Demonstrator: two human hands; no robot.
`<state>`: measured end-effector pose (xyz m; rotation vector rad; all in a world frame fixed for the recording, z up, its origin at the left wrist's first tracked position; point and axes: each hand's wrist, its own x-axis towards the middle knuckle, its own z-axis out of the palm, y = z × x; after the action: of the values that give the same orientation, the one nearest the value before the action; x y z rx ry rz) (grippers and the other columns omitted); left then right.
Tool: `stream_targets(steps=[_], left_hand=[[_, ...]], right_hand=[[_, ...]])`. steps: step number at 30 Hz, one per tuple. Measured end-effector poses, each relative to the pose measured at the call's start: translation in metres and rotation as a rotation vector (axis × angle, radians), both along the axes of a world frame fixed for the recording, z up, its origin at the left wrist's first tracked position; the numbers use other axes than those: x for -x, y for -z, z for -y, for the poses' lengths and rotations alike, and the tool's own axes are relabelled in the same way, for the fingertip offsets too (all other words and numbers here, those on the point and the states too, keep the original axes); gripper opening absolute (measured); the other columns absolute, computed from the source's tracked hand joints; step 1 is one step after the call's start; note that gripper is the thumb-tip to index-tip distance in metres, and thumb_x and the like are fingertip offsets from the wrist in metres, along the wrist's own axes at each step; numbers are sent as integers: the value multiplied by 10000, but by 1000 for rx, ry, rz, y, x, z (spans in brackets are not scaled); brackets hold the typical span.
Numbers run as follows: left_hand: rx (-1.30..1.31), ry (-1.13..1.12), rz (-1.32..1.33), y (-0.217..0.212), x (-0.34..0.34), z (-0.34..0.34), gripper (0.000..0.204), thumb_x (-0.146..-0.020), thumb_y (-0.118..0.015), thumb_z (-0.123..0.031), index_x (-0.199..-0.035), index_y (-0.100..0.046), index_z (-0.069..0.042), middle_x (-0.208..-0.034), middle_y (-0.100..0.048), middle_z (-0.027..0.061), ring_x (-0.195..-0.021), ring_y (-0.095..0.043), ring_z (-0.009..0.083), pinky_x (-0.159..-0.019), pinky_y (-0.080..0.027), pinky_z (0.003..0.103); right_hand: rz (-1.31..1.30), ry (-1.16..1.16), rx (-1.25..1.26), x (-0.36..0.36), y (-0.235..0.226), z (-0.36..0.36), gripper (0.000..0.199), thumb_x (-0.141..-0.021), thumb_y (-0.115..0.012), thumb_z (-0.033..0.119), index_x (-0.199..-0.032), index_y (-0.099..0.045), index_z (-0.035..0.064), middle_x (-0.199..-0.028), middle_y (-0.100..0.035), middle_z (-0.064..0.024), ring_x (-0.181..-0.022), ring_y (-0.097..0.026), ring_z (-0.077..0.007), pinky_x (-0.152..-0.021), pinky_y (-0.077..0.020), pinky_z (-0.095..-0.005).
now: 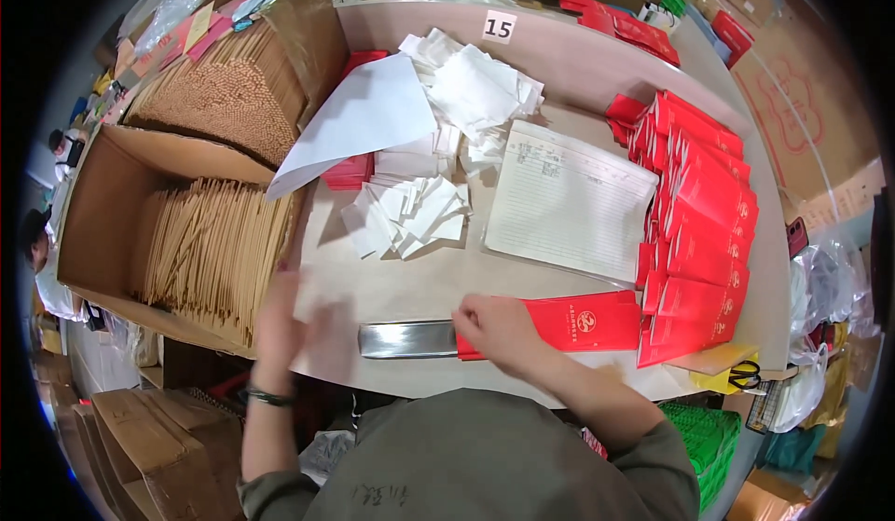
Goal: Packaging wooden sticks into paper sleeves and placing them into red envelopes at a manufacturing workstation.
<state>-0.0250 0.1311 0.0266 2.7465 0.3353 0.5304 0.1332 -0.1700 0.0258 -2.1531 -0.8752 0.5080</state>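
Observation:
My right hand (pixel 499 332), its fingers curled closed, grips the open left end of a red paper sleeve (pixel 583 323) printed with a gold emblem. A shiny metal trough (pixel 407 340) lies flat at the table's front edge, its right end against or inside the sleeve's mouth; my hand hides the join. Motion smears my left hand (pixel 282 321), which is at the near right corner of a cardboard box (pixel 103 213) holding many thin wooden sticks (pixel 210 251). Whether its fingers hold anything cannot be made out.
A second carton (pixel 308 46) is packed with sticks, ends showing. White paper slips (pixel 410 213) and a white sheet (pixel 359 116) lie mid-table, left of a lined notebook (pixel 569 204). Overlapping red sleeves (pixel 699 213) fill the right side. Scissors (pixel 743 375) lie at the right front corner.

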Motion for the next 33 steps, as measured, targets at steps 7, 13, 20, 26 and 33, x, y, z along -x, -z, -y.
stream_targets(steps=[7,13,20,26,33], left_hand=[[-67,-502,-314,25,51,-124,307,-878,-700,-176,-1129,-645,-8,-977,-654,180,-921,-632,366,-782,-512,468],[-128,-487,-204,41,64,-132,313,-933,-638,-199,-1183,-643,-11,-852,-652,187,-813,-633,373,-698,-502,462],[-247,-588,-299,11,31,-117,305,-1002,-502,-163,-1251,-604,-20,-836,-663,222,-786,-642,395,-653,-500,477],[-27,-687,102,12,44,-120,261,-1032,-481,-157,-1174,-598,27,-998,-677,194,-880,-661,328,-736,-505,403],[711,-322,362,76,38,31,201,-1018,-556,-141,-1144,-609,7,-879,-574,5,-798,-524,109,-740,-442,232]], right_hand=[[213,122,-118,-45,16,-124,296,-898,-638,347,-907,-658,52,-911,-685,-174,-868,-666,-358,-717,-515,-461],[108,108,-105,-51,32,-116,241,-903,-635,288,-878,-639,49,-906,-660,-169,-865,-644,-369,-721,-500,-481],[370,-88,-5,-43,19,-122,199,-896,-617,215,-935,-627,20,-927,-658,-171,-809,-657,-370,-707,-529,-461],[410,-40,95,-39,64,-141,123,-830,-579,72,-935,-616,20,-936,-644,-157,-838,-672,-351,-707,-556,-451],[460,-235,-50,-44,24,-65,106,-818,-574,73,-914,-612,48,-923,-596,-134,-847,-651,-341,-692,-541,-455]])
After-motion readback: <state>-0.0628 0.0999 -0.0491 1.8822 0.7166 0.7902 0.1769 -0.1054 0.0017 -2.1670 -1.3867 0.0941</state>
